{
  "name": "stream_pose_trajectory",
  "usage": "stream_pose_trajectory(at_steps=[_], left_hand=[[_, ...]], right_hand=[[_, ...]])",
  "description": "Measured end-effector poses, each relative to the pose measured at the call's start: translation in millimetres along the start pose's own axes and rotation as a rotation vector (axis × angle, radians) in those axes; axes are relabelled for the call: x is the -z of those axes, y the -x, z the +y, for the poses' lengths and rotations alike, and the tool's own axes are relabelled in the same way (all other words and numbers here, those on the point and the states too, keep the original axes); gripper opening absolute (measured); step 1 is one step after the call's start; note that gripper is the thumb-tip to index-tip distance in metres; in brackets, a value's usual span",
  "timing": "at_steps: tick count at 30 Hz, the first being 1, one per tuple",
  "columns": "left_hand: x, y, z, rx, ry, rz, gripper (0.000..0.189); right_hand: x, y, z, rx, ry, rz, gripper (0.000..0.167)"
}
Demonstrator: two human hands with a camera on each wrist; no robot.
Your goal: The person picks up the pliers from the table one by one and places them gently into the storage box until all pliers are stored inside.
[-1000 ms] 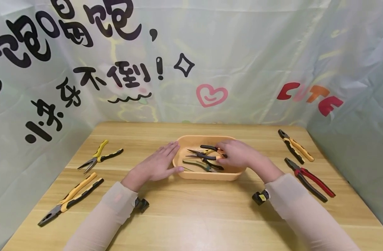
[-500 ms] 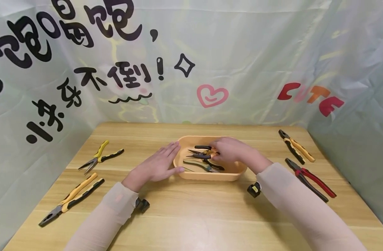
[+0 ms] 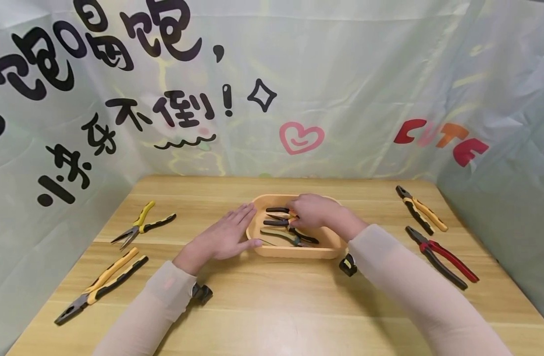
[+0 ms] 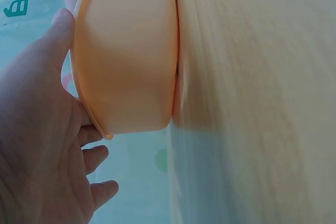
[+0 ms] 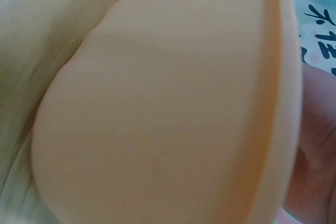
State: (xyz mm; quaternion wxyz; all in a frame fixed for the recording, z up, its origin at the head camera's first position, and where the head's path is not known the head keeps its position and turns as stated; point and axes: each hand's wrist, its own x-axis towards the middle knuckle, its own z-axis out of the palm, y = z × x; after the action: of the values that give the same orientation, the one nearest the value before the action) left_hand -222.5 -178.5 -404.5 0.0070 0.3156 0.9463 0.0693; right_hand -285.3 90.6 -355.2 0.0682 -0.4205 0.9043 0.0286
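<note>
In the head view my left hand (image 3: 225,232) rests on the left end of an orange plastic tray (image 3: 294,252), fingers straight along the rim. The left wrist view shows its thumb against the rim (image 4: 79,77) and the other fingers apart. My right hand (image 3: 314,211) reaches into the tray and grips pliers (image 3: 276,223) with black-and-orange handles pointing left; their jaws are hidden under the hand. Beneath them lies a dark pointed tip of another tool. Nearer the front wall are pliers with a green handle (image 3: 278,232) and a black handle (image 3: 307,238).
On the table's left lie yellow-and-black needle-nose pliers (image 3: 140,225) and larger orange-and-black pliers (image 3: 100,287). At the right are orange-and-black pliers (image 3: 421,210) and red-and-black pliers (image 3: 441,257). A printed cloth (image 3: 343,74) hangs behind the wooden table (image 3: 281,306).
My right hand has moved left inside the tray, carrying the gripped pliers over the pointed tool beneath. The left hand has stayed at the rim.
</note>
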Motion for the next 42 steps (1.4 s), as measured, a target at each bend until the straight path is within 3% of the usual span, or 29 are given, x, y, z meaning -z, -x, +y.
stream_pose_trajectory(at_steps=[12, 26, 33, 42], left_hand=[[-0.6, 1.4, -0.4, -0.014, -0.001, 0.023, 0.097], [0.3, -0.3, 0.1, -0.012, -0.004, 0.004, 0.098], [1.0, 0.0, 0.3, -0.008, -0.006, -0.003, 0.098], [-0.2, 0.4, 0.1, -0.015, 0.007, 0.017, 0.097]], right_hand=[[-2, -19.3, -7, -0.036, 0.02, -0.064, 0.029], [-9, -15.6, -2, -0.038, -0.089, -0.083, 0.042], [-5, -6.8, 2, -0.046, -0.051, -0.038, 0.043], [-5, 6.2, 11, -0.028, -0.096, 0.032, 0.043]])
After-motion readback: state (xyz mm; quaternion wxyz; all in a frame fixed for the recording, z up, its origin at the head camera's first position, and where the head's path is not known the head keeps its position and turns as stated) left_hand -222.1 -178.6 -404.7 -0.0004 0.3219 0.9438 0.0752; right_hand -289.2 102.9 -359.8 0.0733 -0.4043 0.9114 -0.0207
